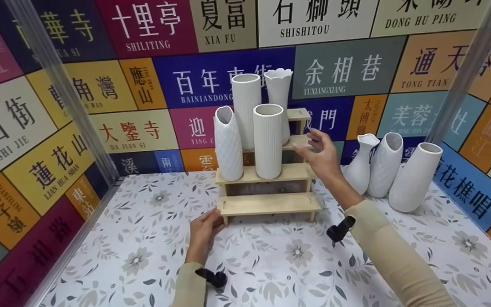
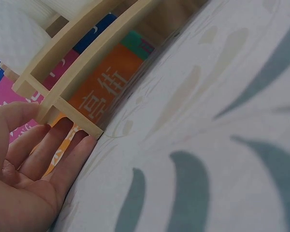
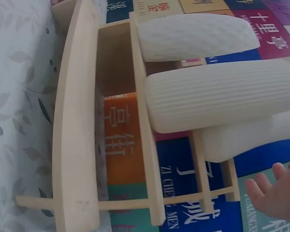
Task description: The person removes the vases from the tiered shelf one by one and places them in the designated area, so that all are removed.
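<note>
A stepped wooden stand (image 1: 271, 204) holds several white vases. On its second step are a diamond-textured vase with a slanted mouth (image 1: 228, 145) and a ribbed cylindrical vase (image 1: 268, 143). Higher up behind them rise another ribbed vase (image 1: 246, 111) and a scalloped-rim vase (image 1: 278, 89). My left hand (image 1: 205, 230) holds the stand's front left corner, thumb at the lowest step's end and fingers by the leg, as the left wrist view shows. My right hand (image 1: 323, 155) hovers beside the upper steps on the right, fingers relaxed and holding nothing.
Right of the stand, three more white vases stand on the table: a narrow-necked one (image 1: 361, 166), a diamond-textured one (image 1: 385, 166) and a smooth one (image 1: 416, 177). A floral cloth (image 1: 143, 238) covers the table. Sign-patterned walls (image 1: 224, 81) enclose the back and sides.
</note>
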The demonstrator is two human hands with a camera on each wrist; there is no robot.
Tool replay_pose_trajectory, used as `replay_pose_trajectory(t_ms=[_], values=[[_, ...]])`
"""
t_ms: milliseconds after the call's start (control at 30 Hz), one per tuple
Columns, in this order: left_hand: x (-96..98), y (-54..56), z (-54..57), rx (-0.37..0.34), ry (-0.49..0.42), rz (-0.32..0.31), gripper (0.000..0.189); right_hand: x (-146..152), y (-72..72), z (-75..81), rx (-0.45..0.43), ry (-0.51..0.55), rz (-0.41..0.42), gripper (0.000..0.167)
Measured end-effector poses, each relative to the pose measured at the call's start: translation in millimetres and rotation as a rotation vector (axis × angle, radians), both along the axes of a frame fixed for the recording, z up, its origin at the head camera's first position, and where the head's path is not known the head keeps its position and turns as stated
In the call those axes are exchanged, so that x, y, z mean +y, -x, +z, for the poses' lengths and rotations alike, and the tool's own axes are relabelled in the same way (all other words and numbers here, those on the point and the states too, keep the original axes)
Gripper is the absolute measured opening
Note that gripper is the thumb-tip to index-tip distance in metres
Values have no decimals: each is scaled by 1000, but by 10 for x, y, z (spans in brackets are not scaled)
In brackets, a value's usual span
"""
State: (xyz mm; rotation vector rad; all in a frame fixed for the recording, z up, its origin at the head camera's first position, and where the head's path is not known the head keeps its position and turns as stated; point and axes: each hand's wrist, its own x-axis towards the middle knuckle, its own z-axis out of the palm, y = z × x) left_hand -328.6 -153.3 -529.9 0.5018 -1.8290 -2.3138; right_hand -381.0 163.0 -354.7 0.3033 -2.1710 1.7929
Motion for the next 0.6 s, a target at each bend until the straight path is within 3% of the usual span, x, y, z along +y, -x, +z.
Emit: replay_pose_trajectory(t_ms=[300,600], values=[[-15,7,-3,5,-28,-10,44,-335,182,-150,-27,-9,88,83],[-17,1,-6,0,-12,-16,44,-518,301,-254,-66,-46,60,90]])
